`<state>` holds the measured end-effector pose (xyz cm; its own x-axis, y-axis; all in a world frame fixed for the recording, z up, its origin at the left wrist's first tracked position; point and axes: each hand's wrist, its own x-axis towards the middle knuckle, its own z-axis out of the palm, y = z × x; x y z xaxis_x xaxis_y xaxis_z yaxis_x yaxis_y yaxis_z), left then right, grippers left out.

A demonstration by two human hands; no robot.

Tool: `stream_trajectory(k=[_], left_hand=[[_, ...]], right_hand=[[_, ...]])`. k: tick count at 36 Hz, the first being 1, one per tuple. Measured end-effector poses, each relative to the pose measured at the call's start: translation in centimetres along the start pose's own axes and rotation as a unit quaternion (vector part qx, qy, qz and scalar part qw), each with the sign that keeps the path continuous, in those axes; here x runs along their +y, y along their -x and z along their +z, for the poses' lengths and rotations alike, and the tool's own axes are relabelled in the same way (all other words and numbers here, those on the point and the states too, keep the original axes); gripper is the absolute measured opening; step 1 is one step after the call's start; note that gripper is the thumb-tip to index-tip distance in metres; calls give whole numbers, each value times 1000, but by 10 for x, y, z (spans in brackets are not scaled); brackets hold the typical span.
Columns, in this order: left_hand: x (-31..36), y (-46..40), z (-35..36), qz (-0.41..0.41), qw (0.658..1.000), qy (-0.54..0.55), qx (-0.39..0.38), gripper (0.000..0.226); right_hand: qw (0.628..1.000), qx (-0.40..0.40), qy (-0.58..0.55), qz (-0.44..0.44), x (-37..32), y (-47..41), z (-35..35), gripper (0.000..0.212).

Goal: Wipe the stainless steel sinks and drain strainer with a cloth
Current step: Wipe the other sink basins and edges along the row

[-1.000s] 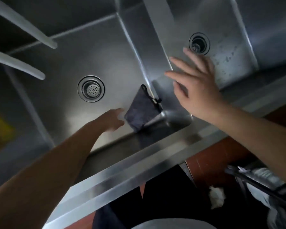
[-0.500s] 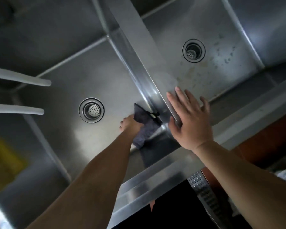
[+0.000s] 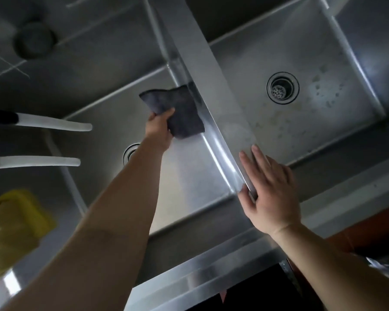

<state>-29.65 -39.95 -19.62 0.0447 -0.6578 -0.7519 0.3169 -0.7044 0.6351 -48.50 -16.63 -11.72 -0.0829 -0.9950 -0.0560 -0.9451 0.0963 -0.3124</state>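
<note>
My left hand (image 3: pixel 158 131) grips a dark grey cloth (image 3: pixel 180 111) and holds it against the right inner wall of the left steel sink (image 3: pixel 112 122), just below the divider (image 3: pixel 213 90). My left forearm hides most of that sink's drain strainer (image 3: pixel 129 151). My right hand (image 3: pixel 268 191) lies flat with straight fingers on the near end of the divider, thumb hooked over its edge. The right sink (image 3: pixel 337 113) shows water spots on its floor and an uncovered drain strainer (image 3: pixel 282 88).
Two white faucet spouts (image 3: pixel 52 125) reach over the left sink from the left. A yellow object (image 3: pixel 14 223), blurred, sits at the lower left. The steel front rim (image 3: pixel 202 277) runs across the bottom. A dark round fitting (image 3: pixel 34 40) is on the back wall.
My left hand took hold of the cloth on the sink floor and carried it up along the sink's right wall toward the back. My right hand came down onto the divider.
</note>
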Motion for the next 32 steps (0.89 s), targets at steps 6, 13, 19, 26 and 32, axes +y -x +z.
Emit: stream_trajectory(k=[6,13,19,26,32], left_hand=[[6,-6,50,32,987,-150,39,35],[-11,41,59,36,995,-85,26,34],[-3,123,59,92,995,-47,6,27],[-27,186,50,190,944,-269,10,33],[-58,240,41,212,855,-472,-21,38]], right_hand=[[1000,-1,0,-2,1,0,2,70],[1000,-14,22,2,-1,0,0,68],[998,-49,41,17,-8,0,-7,69],[998,-52,-34,28,-9,2,-9,55],[941,0,-326,92,1,-2,-40,37]])
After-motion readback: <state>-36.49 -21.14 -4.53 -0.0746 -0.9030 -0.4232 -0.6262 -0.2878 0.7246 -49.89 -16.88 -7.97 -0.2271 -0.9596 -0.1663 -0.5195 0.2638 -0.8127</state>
